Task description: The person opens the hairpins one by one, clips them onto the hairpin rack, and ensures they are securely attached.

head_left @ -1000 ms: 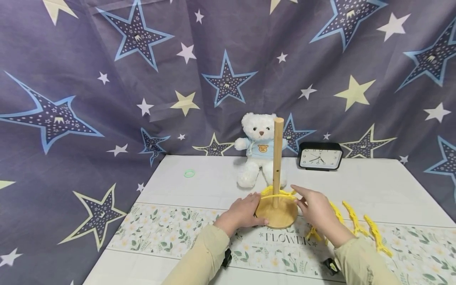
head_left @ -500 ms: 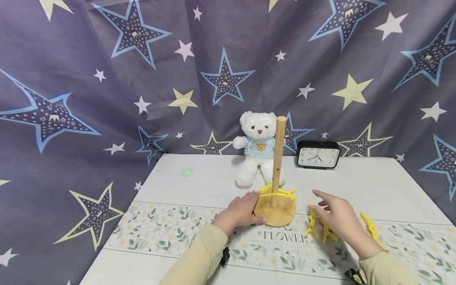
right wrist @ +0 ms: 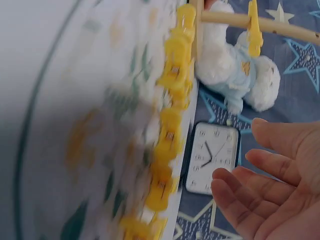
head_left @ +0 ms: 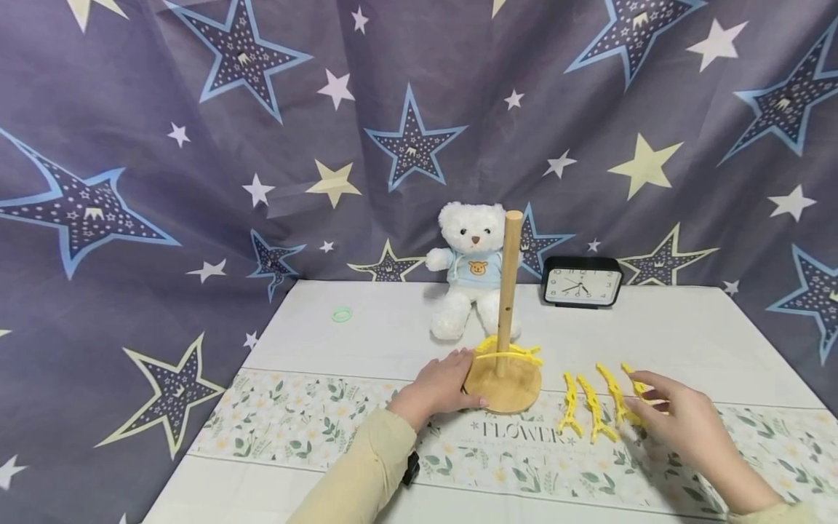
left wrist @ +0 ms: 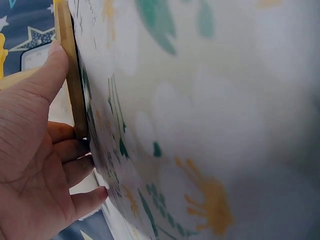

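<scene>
A round wooden base (head_left: pixel 504 393) carries an upright wooden pole (head_left: pixel 509 291). Curved yellow plastic pieces (head_left: pixel 507 355) sit low around the pole. My left hand (head_left: pixel 435 382) holds the base by its left rim, with the thumb (left wrist: pixel 52 67) on the board's edge and the other fingers beside it. To the right, several slim yellow plastic pieces with forked ends (head_left: pixel 592 411) lie in a row on the tablecloth. My right hand (head_left: pixel 687 422) hovers over the row's right end, fingers loosely bent around nothing, partly hiding the rightmost pieces.
Behind the pole sits a white teddy bear (head_left: pixel 474 273) in a blue top. A black-framed alarm clock (head_left: pixel 581 282) stands to its right. Toward the back left lies a green ring (head_left: pixel 342 314). A star-patterned curtain (head_left: pixel 366 131) hangs behind the table.
My right hand has left the yellow pieces at the pole and moved right over the row of loose ones. My left hand has stayed on the base.
</scene>
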The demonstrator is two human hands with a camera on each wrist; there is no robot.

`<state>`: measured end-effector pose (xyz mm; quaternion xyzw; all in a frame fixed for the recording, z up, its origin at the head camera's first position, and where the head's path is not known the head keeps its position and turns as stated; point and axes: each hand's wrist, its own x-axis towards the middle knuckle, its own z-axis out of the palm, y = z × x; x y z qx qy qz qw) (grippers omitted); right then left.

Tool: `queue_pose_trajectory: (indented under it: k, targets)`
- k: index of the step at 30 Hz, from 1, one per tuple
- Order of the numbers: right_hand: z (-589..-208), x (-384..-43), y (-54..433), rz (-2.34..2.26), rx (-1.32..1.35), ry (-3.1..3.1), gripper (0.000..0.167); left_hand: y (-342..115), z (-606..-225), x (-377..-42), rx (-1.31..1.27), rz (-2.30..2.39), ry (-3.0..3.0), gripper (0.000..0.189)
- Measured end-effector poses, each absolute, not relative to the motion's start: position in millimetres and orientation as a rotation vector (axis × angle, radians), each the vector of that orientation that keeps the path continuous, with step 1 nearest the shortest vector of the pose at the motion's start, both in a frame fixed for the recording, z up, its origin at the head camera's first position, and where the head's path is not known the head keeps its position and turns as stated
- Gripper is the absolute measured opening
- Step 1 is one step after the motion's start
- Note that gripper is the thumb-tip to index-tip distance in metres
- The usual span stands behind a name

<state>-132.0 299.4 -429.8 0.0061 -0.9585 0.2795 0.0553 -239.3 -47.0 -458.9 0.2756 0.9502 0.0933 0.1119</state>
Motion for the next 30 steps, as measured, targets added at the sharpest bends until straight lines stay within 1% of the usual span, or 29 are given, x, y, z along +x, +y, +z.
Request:
queue_pose_trajectory:
  k: [3,8,10,13,17,20,23,26,27,30]
  targets:
    - [-432,-129,312,0.827,-0.056,-2.946,0.059,-47,-458,-239,0.81,0.272,2.786,0.096]
    - [-436,-128,330,0.744,-0.111,-3.006,0.058,-48,-457,-240,0.802,0.272,2.772,0.095]
    - [-437,-127,336,0.7,-0.126,-3.041,0.061,-47,-457,-241,0.8,0.27,2.77,0.095]
    - [-441,-125,344,0.63,-0.171,-3.104,0.069,-47,-458,-241,0.798,0.263,2.769,0.094]
    - [-448,-122,351,0.548,-0.276,-3.22,0.087,-46,-458,-241,0.796,0.259,2.771,0.094]
    - [-452,-119,354,0.534,-0.331,-3.302,0.095,-46,-458,-241,0.796,0.259,2.773,0.094]
    - [-455,-116,356,0.554,-0.361,-3.365,0.093,-46,-457,-241,0.798,0.263,2.773,0.094]
    - [-458,-114,358,0.577,-0.382,-3.411,0.086,-46,-457,-241,0.801,0.267,2.774,0.094]
    - [-459,-114,358,0.58,-0.392,-3.421,0.082,-46,-457,-241,0.803,0.267,2.774,0.094]
    - [-465,-114,360,0.582,-0.403,-3.431,0.064,-46,-458,-241,0.806,0.265,2.775,0.094]
